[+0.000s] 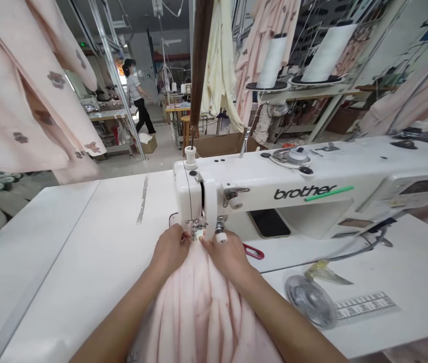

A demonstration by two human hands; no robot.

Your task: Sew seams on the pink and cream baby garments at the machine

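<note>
Pale pink fabric [202,307] hangs in gathered folds from the needle area of a white sewing machine [252,179] toward my lap. At its top edge, my left hand [169,248] pinches the cloth just left of the presser foot [198,227]. My right hand [229,253] grips the same edge from the right, its thumb close to the foot. Between the fingertips shows a small white piece [200,234] with a reddish mark, too small to name. The fingers of my right hand are partly hidden behind the machine's thread tension knob [221,237].
Right of my hand lie a red-handled tool [255,251], a dark phone [270,223], a clear round dish [310,301] and a ruler strip [367,307]. Pink garments [20,96] hang at left. Thread cones [273,61] stand behind; a person [136,96] walks in the background.
</note>
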